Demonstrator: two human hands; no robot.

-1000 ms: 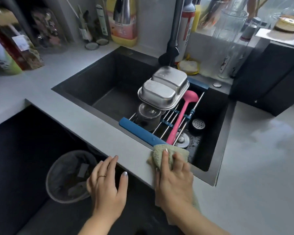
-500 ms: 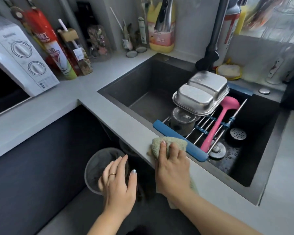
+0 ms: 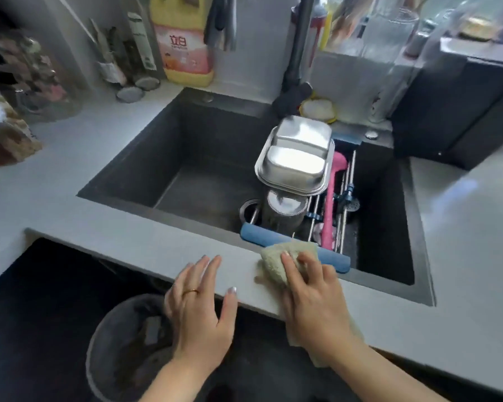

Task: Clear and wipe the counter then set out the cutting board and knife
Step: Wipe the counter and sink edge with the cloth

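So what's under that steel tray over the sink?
The steel tray lies upturned on a wire rack, with a round metal container showing below its front edge. Anything else beneath is covered.

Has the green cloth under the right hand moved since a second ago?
Yes: the green cloth slid left along the blue rack bar, uncovering its right end.
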